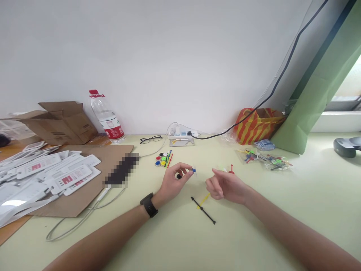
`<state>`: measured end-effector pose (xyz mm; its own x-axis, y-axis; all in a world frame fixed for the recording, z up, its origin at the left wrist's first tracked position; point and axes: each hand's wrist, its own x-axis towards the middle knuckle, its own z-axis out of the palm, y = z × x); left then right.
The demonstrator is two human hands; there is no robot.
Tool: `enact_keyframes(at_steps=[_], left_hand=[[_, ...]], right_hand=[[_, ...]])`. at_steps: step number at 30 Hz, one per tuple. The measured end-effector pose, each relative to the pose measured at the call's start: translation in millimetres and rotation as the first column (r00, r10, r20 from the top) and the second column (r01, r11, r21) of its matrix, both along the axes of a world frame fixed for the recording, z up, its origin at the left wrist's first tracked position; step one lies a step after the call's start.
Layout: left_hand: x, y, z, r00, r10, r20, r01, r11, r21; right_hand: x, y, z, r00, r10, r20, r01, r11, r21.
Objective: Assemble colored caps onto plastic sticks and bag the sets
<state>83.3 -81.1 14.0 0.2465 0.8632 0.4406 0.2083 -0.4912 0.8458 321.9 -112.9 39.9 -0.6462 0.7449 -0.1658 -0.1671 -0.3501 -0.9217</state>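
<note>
— Here we are, centre of the frame: a small blue piece (193,171), pinched at the fingertips of the left hand (173,183). Why so delicately?

— It's tiny! A full grip would bury it, I'd say; this way it pokes out where the person can see it.

— And the right hand (231,186)?

— Well apart from the left, just right of centre, fingers curled, thumb out. Whether anything sits inside that curl, I cannot tell. A red arrow (231,168) peeks out behind it.

— Lower centre now: a black arrow (208,215) crosses a yellow piece (207,197), in easy reach of both hands, probably no accident.

— Up past the left hand, coloured discs (163,163) cluster beside slim sticks (169,159). Grouped by shape, it seems, for quick picking!

— Middle right, clear bags (278,164) of coloured parts lie aside on the worktop (254,241), presumably leaving elbow room.

— And far left, white tags (69,180) pile over flat cardboard (79,206), well clear of those fingers.
</note>
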Motion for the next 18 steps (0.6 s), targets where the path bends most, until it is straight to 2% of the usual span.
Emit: enact_keyframes(at_steps=[1, 3, 5, 7, 12, 18], left_hand=[[0.0, -0.2, 0.2, 1.000, 0.001, -0.002, -0.001, 1.000, 0.001], [0.2, -1.1, 1.0, 1.000, -0.012, -0.012, 0.012, 1.000, 0.003], [0.8, -3.0, 2.6, 0.999, -0.027, -0.036, 0.027, 1.000, 0.000], [1.6, -5.7, 4.5, 0.997, -0.031, -0.066, 0.032, 0.999, 0.003], [2.2, -10.2, 6.8, 0.992, -0.032, -0.119, 0.039, 0.997, 0.059], [0.3, -11.6, 7.3, 0.983, -0.101, -0.154, 0.118, 0.987, 0.108]], right_hand=[[1.0, 0.0, 1.3, 1.000, -0.017, -0.015, 0.017, 0.999, 0.044], [0.0, 0.5, 1.5, 0.991, -0.128, -0.030, 0.131, 0.985, 0.115], [-4.0, 1.6, -1.2, 0.969, -0.247, 0.026, 0.238, 0.953, 0.187], [-8.8, 2.4, -6.0, 0.941, -0.320, 0.109, 0.284, 0.922, 0.262], [-15.1, 0.3, -15.1, 0.940, -0.273, 0.202, 0.196, 0.922, 0.334], [-15.6, -2.0, -13.3, 0.932, -0.263, 0.248, 0.155, 0.911, 0.382]])
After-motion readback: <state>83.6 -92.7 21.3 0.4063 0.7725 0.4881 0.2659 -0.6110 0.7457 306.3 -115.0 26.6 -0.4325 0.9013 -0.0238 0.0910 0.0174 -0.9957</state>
